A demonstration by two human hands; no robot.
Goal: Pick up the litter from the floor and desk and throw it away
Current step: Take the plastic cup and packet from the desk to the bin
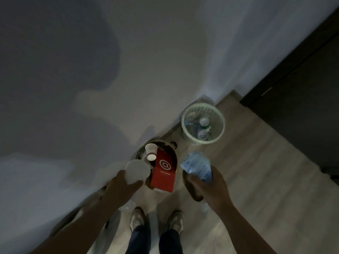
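**A:** Both hands are full. The left hand (124, 186) grips a round white lid (137, 171) by its near edge. The right hand (211, 187) is curled round a crumpled blue wrapper (197, 165), with something dark under it that I can't make out.

**B:** And the brown bin (176, 160) is right below, in front of the shoes (137, 219).

**A:** Yes, but it looks crowded. A red box (163, 172) stands on end in it, with paper cups (151, 152) beside that. The lid hangs over the left rim, not the opening. I'd bring it further in over the cups before letting go, or it may slide off onto the floor (256, 180).

**B:** What about the wrapper?

**A:** It's light and bulky, so I'd lower it close and push it down beside the box, not toss it. The green basket (184, 123) by the wall holds only bottles (204, 121), so I'd guess that isn't its place.
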